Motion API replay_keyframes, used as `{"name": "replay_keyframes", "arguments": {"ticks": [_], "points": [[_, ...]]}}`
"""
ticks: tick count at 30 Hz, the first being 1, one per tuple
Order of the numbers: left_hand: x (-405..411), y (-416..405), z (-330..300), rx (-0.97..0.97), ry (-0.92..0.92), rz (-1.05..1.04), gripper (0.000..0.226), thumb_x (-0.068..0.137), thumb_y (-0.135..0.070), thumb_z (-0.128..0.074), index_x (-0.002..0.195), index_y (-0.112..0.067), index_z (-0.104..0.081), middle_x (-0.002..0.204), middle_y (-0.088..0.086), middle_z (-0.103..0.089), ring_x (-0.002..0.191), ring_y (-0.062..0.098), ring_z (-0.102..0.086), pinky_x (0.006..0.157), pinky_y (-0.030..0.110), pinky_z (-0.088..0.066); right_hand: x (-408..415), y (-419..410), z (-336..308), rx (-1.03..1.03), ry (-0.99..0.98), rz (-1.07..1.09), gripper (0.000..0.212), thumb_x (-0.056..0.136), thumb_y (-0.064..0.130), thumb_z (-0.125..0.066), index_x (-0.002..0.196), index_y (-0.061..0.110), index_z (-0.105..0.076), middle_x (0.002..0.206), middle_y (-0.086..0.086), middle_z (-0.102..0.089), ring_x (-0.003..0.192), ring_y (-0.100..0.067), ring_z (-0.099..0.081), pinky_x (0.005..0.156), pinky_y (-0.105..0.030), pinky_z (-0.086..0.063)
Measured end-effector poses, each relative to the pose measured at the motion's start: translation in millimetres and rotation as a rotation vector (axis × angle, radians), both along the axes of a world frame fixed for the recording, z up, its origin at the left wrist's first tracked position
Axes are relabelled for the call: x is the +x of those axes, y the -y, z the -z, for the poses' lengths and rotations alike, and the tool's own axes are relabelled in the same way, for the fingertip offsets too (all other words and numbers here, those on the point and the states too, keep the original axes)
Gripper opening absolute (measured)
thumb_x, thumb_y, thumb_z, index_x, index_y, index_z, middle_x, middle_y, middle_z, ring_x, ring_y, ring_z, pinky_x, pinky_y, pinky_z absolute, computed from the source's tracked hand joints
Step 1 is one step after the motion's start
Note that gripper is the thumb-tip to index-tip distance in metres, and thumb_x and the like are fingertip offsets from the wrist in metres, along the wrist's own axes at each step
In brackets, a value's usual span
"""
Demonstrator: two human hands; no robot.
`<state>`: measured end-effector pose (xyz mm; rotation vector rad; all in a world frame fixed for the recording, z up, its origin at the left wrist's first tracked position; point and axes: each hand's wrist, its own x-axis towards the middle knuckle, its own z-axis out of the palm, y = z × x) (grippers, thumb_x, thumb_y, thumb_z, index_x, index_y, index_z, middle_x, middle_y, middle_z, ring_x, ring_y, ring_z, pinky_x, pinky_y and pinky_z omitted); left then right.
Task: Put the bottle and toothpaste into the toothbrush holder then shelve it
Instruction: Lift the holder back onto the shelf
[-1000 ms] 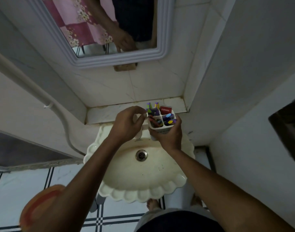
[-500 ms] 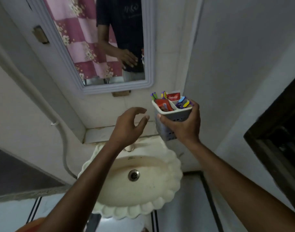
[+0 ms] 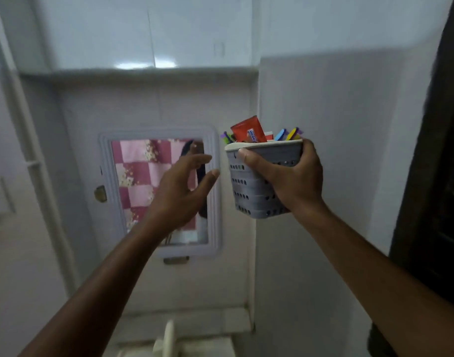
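My right hand [image 3: 290, 177] grips a grey perforated toothbrush holder [image 3: 249, 188] with a white rim, held upright at chest height in front of the wall. A red toothpaste tube [image 3: 248, 130] sticks out of its top, with several coloured toothbrush handles [image 3: 289, 134] beside it. I cannot make out a bottle inside. My left hand [image 3: 180, 188] hovers just left of the holder, fingers spread, holding nothing and not touching it. A white shelf ledge [image 3: 148, 70] runs along the wall above.
A framed mirror [image 3: 159, 189] hangs on the wall behind my left hand. A white pipe [image 3: 27, 150] runs down the left wall. A dark door frame [image 3: 440, 176] stands at the right. The tap and basin edge [image 3: 169, 338] show at the bottom.
The holder has risen from just above the basin to mirror height in my right hand. My view has tilted upward, and my left hand has followed, open beside it.
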<state>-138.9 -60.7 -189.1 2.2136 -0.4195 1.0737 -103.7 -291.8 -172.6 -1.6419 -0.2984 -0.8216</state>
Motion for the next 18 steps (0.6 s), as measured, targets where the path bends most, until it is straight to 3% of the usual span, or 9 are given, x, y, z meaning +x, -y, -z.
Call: {"name": "replay_keyframes", "arguments": {"ticks": [3,7,13,18], "points": [[12.1,-1.9,-52.9,0.020,0.063,0.005,0.046,0.104,-0.044,-0.062,0.144,-0.021,-0.060,0.144,-0.001,-0.063,0.126,0.008,-0.059,0.091,0.015,-0.049,-1.5,-8.8,-56.8,0.001,0.099,0.040,0.104,0.052,0.084,-0.097,0.132,0.026,-0.065,0.122,0.012,-0.073,0.106,-0.008,-0.073,0.074,-0.015,-0.051],[30.5,-6.4,-113.1,0.031,0.190,0.023,0.045,0.104,-0.045,-0.063,0.142,-0.021,-0.062,0.143,-0.003,-0.066,0.128,0.007,-0.057,0.104,0.038,-0.054,-0.6,-24.9,-124.1,0.001,0.200,0.082,0.113,0.043,0.096,-0.085,0.131,0.028,-0.063,0.121,0.013,-0.072,0.106,-0.010,-0.072,0.083,-0.026,-0.058],[61.0,-26.5,-179.7,0.015,0.360,-0.001,0.039,0.104,-0.045,-0.064,0.136,-0.023,-0.067,0.133,-0.010,-0.070,0.123,0.008,-0.064,0.102,0.036,-0.053,11.2,-46.9,-212.9,0.032,0.241,0.126,0.111,0.047,0.094,-0.089,0.132,0.028,-0.063,0.120,0.013,-0.071,0.109,-0.013,-0.072,0.096,-0.039,-0.063],[89.5,-46.5,-215.2,0.081,0.416,-0.093,0.038,0.106,-0.045,-0.061,0.135,-0.022,-0.067,0.134,-0.008,-0.071,0.123,0.015,-0.065,0.104,0.043,-0.052,33.2,-66.8,-254.3,0.087,0.256,0.143,0.107,0.045,0.094,-0.088,0.126,0.029,-0.063,0.117,0.013,-0.071,0.108,-0.014,-0.073,0.096,-0.042,-0.065]]}}
